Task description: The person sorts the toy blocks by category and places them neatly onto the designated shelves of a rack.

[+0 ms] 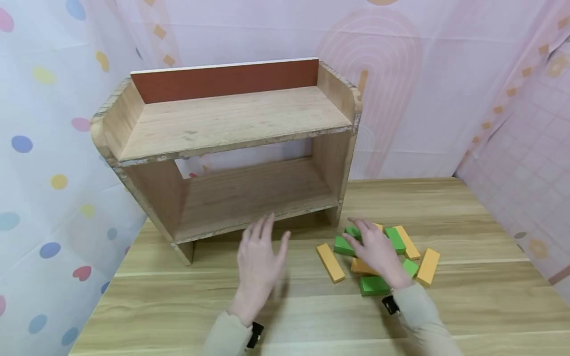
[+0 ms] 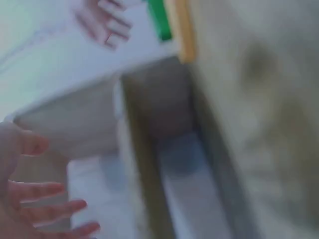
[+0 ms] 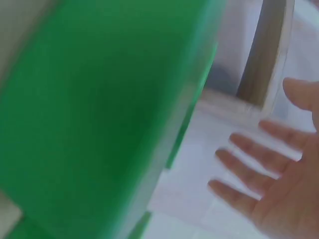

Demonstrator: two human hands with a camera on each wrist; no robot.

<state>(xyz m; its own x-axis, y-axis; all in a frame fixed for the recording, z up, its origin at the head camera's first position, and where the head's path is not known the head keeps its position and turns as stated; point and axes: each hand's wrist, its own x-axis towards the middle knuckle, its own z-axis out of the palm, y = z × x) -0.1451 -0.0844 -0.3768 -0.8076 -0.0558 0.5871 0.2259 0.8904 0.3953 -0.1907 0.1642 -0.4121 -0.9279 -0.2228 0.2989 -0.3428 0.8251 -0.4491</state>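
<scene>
My left hand [image 1: 260, 254] hovers over the table in front of the wooden shelf [image 1: 249, 198], fingers spread and holding nothing. In the left wrist view its fingers [image 2: 45, 211] are apart. Over a loose pile of blocks, my right hand [image 1: 376, 247] is extended with nothing in its grasp; whether it touches any block is unclear. Around it lie green blocks [image 1: 373, 286] and yellow blocks [image 1: 330, 263], partly hidden by the hand. A green block [image 3: 94, 99] fills much of the right wrist view, beside the spread fingers [image 3: 249, 169].
The shelf has an upper board [image 1: 240, 118] with a reddish-brown back strip [image 1: 227, 79] and a lower board. It stands at the back left of the wood-grain table [image 1: 467, 306]. Patterned cloth [image 1: 401, 74] hangs behind and at the sides.
</scene>
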